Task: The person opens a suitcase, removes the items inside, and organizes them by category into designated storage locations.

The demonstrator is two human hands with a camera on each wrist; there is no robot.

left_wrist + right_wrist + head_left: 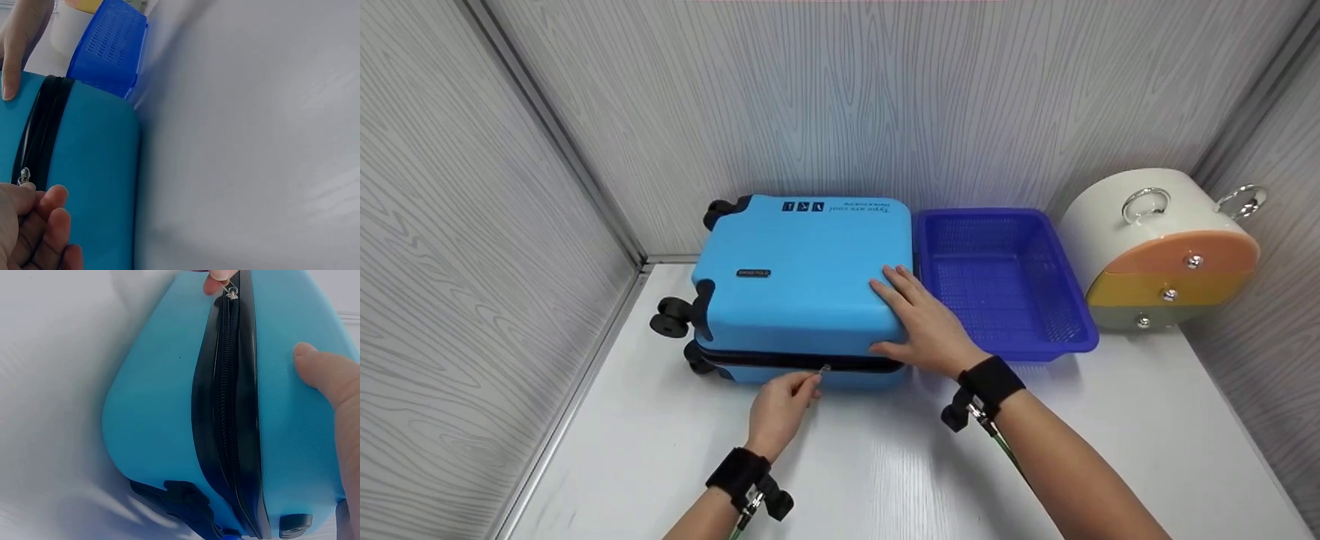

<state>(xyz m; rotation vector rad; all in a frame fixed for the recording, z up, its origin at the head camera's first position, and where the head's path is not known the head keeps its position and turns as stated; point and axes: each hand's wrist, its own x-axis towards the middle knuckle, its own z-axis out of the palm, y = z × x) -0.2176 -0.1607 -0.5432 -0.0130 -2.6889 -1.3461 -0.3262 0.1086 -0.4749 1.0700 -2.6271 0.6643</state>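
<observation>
A light blue hard-shell suitcase (pixel 802 255) lies flat on the white table, its black wheels pointing left. Along its front side runs a black zipper (pixel 226 382). My left hand (pixel 780 412) pinches the metal zipper pull (pixel 824 369) between thumb and finger, near the middle of that side. In the right wrist view the teeth beside the slider (pixel 232 293) look closed together. My right hand (pixel 926 326) rests on the suitcase's right front corner with fingers spread over the lid, its thumb (pixel 320 371) lying on the shell above the zipper.
A blue plastic basket (pixel 1005 352) stands against the suitcase's right side. Farther right is a cream round-topped drawer box (pixel 1110 214) with orange, yellow and green drawers. Wood-patterned panels (pixel 840 97) rise behind and at both sides. White tabletop (pixel 870 465) extends in front.
</observation>
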